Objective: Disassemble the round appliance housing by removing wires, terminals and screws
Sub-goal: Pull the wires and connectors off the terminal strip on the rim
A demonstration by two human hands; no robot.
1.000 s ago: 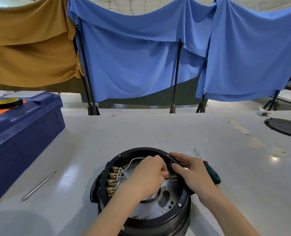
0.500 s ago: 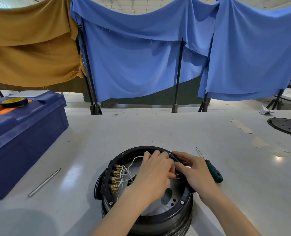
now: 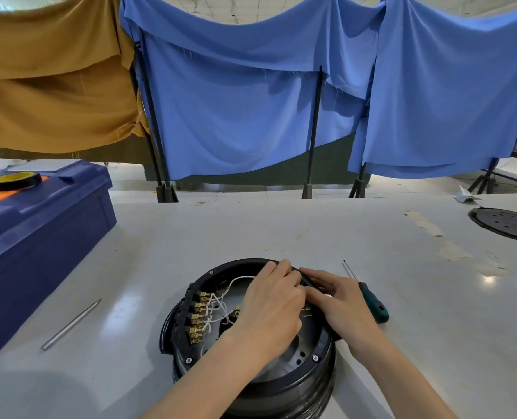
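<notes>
Round black plastic housing [image 3: 221, 267] sat open side up on the glossy white worktop [image 3: 281, 231], near edge, right in front of me. My left hand [image 3: 269, 309] was reaching in over the middle, knuckles up, fingers curled at the far-right inner wall. My right hand [image 3: 342, 306] lay across the rim there, bracing so the housing wouldn't spin. The fingertips met under my left knuckles, so I can't tell what either hand pinched, probably a terminal. A row of brass spade terminals [image 3: 198, 319] on the left wall was still plugged, thin white wires [image 3: 218, 306] looping off them. Two rim screws [image 3: 315, 358] were still in. Green-handled screwdriver [image 3: 373, 303] was parked just beside my right hand for those. Thin steel rod [image 3: 70, 325] lay off to the left, near the blue plastic toolbox [image 3: 39, 237].
</notes>
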